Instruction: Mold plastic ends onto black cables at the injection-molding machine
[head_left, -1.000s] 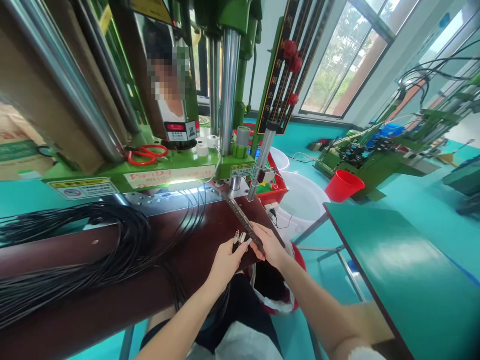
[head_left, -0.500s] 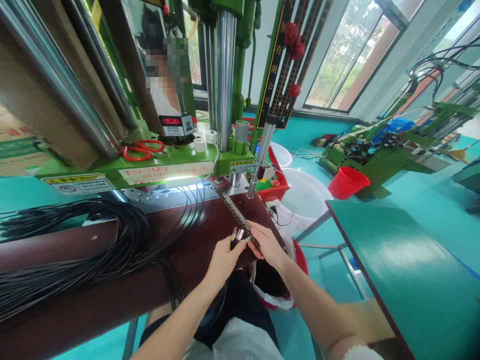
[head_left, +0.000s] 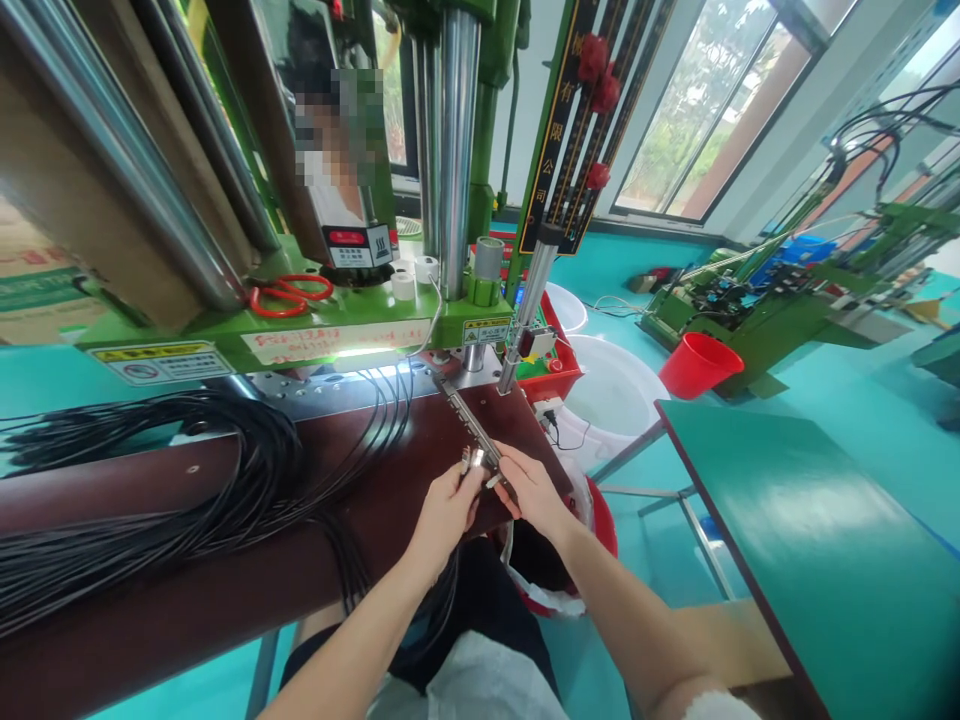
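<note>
My right hand point(head_left: 534, 490) is closed around the near end of a long, narrow metal bar point(head_left: 466, 417) with notches along it. The bar's far end rests by the machine's metal bed. Beside the bar, my left hand point(head_left: 448, 505) pinches several small cable plugs point(head_left: 478, 461) with shiny metal ends, held against the bar's left edge. Black cables hang down below that hand. My fingers partly hide the plugs, so how they sit against the bar cannot be made out.
A green press point(head_left: 367, 345) stands in front, with red-handled scissors point(head_left: 289, 295) on its ledge. Bundled black cables point(head_left: 262, 440) cover the brown table's point(head_left: 416, 460) left side. Below my right hand is a lined red bin point(head_left: 604, 520); a green-topped table point(head_left: 810, 500) stands at right.
My left hand has shifted slightly, and the plugs in it have turned and come up closer along the bar. My right hand keeps hold of the bar. The view has moved a little.
</note>
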